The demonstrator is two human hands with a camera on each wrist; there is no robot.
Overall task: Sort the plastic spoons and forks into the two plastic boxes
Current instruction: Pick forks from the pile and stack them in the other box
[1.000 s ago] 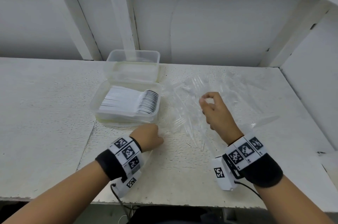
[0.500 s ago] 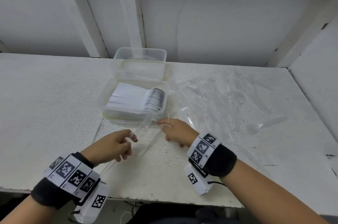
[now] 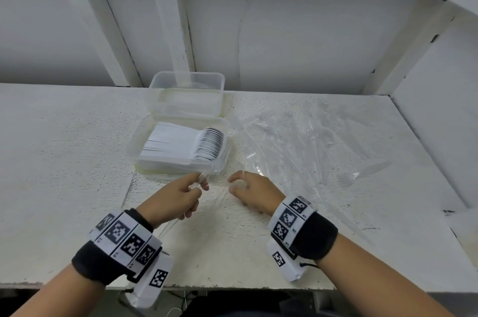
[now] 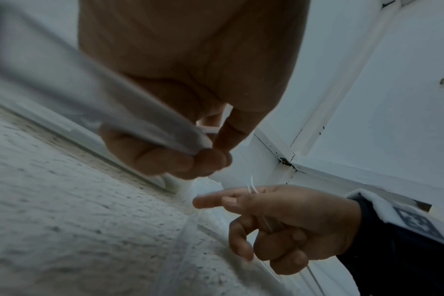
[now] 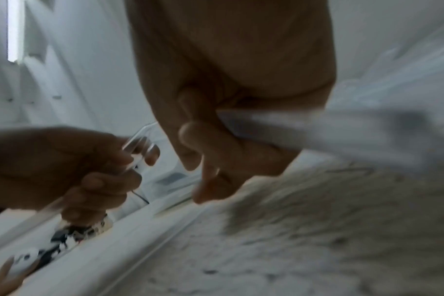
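Note:
Two clear plastic boxes stand one behind the other: the near box (image 3: pixel 134 146) holds a packed stack of white spoons (image 3: pixel 181 147), and the far box (image 3: pixel 186 78) looks see-through with unclear contents. My left hand (image 3: pixel 200 184) grips clear plastic utensils (image 3: pixel 201 176) just in front of the near box; the right wrist view shows the left hand (image 5: pixel 134 160) curled round them (image 5: pixel 137 144). Close beside it, my right hand (image 3: pixel 234 184) curls round one clear utensil (image 5: pixel 330 128) lying across its palm. Whether these are spoons or forks I cannot tell.
A loose heap of clear plastic cutlery (image 3: pixel 297 148) spreads over the white table (image 3: pixel 64 161) right of the boxes, with a single clear spoon (image 3: pixel 362 174) at its right fringe. White walls rise behind and at the right. The table's front edge runs just under my wrists.
My right hand came down from the heap toward the left hand in front of the near box. My left hand has moved forward with its clear utensils, up to that box's front wall.

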